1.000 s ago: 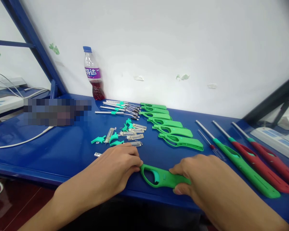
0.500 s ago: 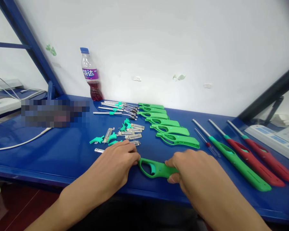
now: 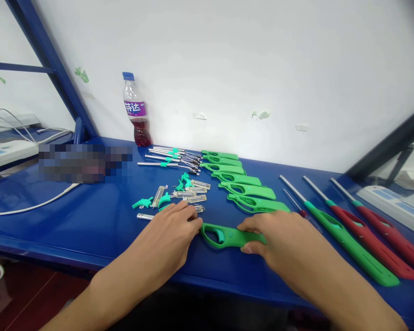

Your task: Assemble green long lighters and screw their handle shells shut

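A green long-nosed gas lighter (image 3: 232, 237) with a teal trigger lies lengthwise near the table's front edge. My left hand (image 3: 172, 232) is closed around its nozzle end, and the metal tube's tip (image 3: 144, 216) sticks out to the left of it. On the handle, my right hand (image 3: 274, 236) grips with thumb and fingers on opposite sides. Just beyond my left hand are loose teal triggers (image 3: 142, 202) and clear fuel tanks (image 3: 196, 199), partly hidden by my fingers. Green handle shells (image 3: 257, 204) form a column behind the lighter.
Metal tubes with wires (image 3: 158, 164) lie farther back. A drink bottle (image 3: 136, 110) stands by the wall. To the right are a screwdriver (image 3: 293, 202), a green lighter (image 3: 352, 243) and two red lighters (image 3: 372, 234). A white power strip (image 3: 393, 209) lies at far right.
The view has shifted slightly. My right hand's fingers have loosened a little and sit farther along the handle, baring more of it. My left hand keeps its place at the nozzle end.
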`<state>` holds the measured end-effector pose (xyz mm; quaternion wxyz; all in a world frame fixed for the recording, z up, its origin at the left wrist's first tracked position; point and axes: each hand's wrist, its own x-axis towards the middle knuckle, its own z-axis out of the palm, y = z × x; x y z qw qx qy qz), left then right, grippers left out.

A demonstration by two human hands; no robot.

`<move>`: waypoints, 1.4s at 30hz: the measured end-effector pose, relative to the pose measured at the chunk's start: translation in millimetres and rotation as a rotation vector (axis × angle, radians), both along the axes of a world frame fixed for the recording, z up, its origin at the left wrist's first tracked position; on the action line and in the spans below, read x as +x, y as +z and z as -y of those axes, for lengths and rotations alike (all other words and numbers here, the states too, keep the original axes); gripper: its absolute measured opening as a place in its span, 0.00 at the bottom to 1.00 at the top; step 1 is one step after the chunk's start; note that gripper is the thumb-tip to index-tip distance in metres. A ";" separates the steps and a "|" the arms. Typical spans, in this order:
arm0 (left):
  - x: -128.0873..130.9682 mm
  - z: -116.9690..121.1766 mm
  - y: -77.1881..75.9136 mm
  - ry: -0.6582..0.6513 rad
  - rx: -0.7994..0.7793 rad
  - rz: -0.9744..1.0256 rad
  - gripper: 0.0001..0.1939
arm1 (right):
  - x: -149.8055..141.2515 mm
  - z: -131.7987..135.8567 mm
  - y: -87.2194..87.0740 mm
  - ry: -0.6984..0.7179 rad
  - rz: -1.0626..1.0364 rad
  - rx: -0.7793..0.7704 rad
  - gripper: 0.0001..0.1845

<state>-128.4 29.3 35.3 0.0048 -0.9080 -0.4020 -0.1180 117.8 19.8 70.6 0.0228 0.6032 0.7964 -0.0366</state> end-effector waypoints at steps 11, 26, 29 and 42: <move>2.6 3.2 2.2 -0.001 0.076 -0.037 0.12 | -3.9 -0.6 -9.4 0.063 -0.163 -0.082 0.13; 7.2 3.5 -4.5 -0.076 0.004 0.107 0.10 | -17.7 5.0 -5.0 0.134 -0.221 -0.115 0.10; 5.4 1.1 -1.1 -0.079 0.034 0.112 0.10 | -12.3 2.1 -0.6 0.088 -0.244 -0.159 0.03; -21.5 -6.9 15.9 0.008 -0.031 0.348 0.12 | 40.1 -1.2 -0.5 0.241 -0.335 0.172 0.18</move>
